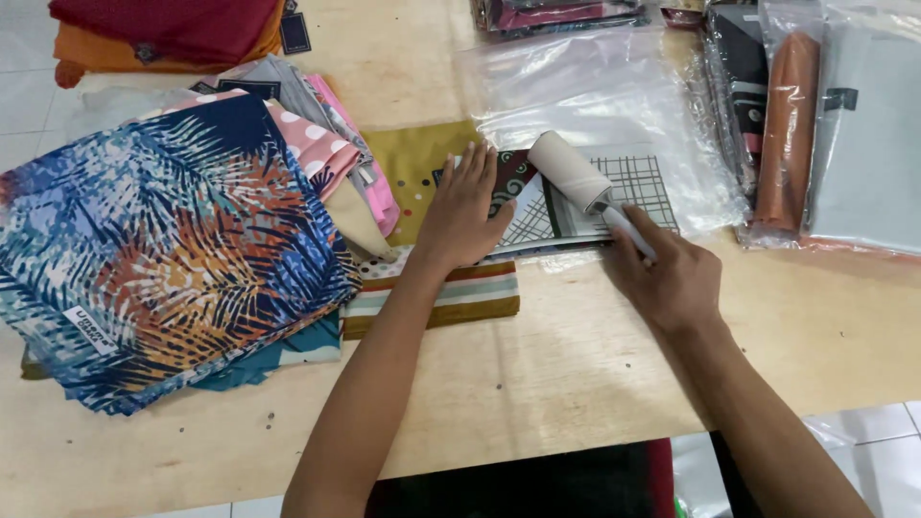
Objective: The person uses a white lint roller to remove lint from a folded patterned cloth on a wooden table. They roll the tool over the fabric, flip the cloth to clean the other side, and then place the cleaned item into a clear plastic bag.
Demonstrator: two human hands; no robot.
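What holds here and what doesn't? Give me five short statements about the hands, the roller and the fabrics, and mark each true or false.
1. The right hand holds a white lint roller by its handle. True.
2. The left hand lies flat on the grid-patterned folded fabric. True.
3. The blue and orange palm-leaf fabric lies right of the roller. False: it lies far to the left.
4. The roller stands on the bare wooden table. False: it rests on the grid-patterned fabric.
5. The clear plastic bag lies beyond the roller. True.
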